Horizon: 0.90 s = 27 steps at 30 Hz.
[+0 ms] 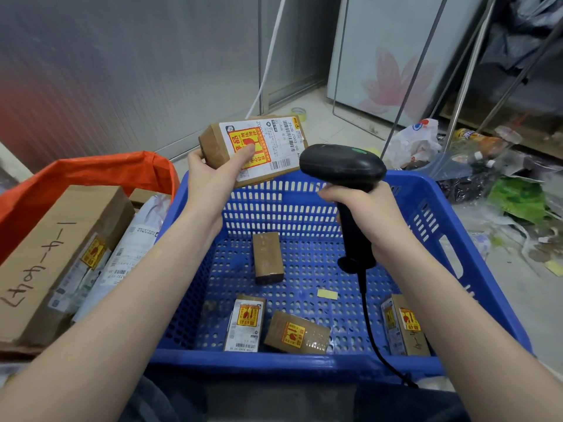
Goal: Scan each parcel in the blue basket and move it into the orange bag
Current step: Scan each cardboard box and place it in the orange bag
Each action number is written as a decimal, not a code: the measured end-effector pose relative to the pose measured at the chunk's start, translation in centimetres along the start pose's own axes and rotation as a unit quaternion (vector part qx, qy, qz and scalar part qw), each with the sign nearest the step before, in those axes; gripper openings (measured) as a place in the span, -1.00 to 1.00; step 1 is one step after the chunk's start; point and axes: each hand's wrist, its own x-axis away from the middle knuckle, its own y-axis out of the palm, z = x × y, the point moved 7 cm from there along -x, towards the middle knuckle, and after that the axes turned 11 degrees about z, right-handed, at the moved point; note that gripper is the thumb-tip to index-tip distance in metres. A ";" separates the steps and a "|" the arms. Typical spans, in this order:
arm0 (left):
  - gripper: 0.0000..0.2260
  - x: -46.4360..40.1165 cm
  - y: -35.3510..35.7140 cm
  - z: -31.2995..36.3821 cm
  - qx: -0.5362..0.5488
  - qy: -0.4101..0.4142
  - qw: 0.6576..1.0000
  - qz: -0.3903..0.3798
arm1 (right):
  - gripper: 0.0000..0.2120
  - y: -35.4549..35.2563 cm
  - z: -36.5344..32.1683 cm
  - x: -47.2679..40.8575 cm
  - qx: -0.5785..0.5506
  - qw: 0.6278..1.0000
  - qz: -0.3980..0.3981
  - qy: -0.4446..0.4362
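My left hand [213, 175] grips a brown cardboard parcel [274, 138] with a white label and yellow-red sticker, held above the far rim of the blue basket [457, 239]. My right hand [362, 205] holds a black corded scanner [341, 166], its head right beside the parcel's label. Several small brown parcels lie in the basket: one upright in the middle [267, 257], two at the near wall [246, 322] [297, 332], one at the near right corner [403, 325]. The orange bag [100, 169] stands to the left with a large carton [58, 254] and white mailers [131, 248] inside.
A yellow paper scrap [327, 294] lies on the basket floor. Plastic bags, bottles and litter [487, 178] crowd the floor at the right. A metal rack's legs [469, 71] and a white panel [387, 56] stand behind. A tape roll [299, 112] sits by the wall.
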 end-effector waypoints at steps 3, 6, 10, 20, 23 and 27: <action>-0.55 0.3 -0.3 0.7 -0.004 0.022 1.000 0.006 | -0.83 0.4 -0.4 0.5 -0.018 1.000 -0.004 -0.013; -0.54 0.5 -1.0 1.7 -0.022 0.058 0.998 0.022 | -0.89 1.3 -0.7 1.5 -0.034 0.999 -0.015 -0.020; -0.53 0.6 -2.5 3.2 -0.016 0.073 0.996 0.044 | -0.88 3.8 -1.6 3.0 -0.051 0.997 -0.038 -0.037; -0.47 -1.5 -16.6 5.9 -0.124 0.178 0.959 0.183 | -0.77 13.5 -4.5 7.1 -0.112 0.983 -0.136 -0.055; -0.52 -2.4 -21.8 4.2 -0.158 0.161 0.946 0.232 | -0.77 17.6 -3.9 8.3 -0.085 0.978 -0.183 -0.048; -0.48 -2.5 -25.9 0.7 -0.217 0.131 0.934 0.252 | -0.85 22.2 -1.6 9.8 -0.014 0.976 -0.214 -0.027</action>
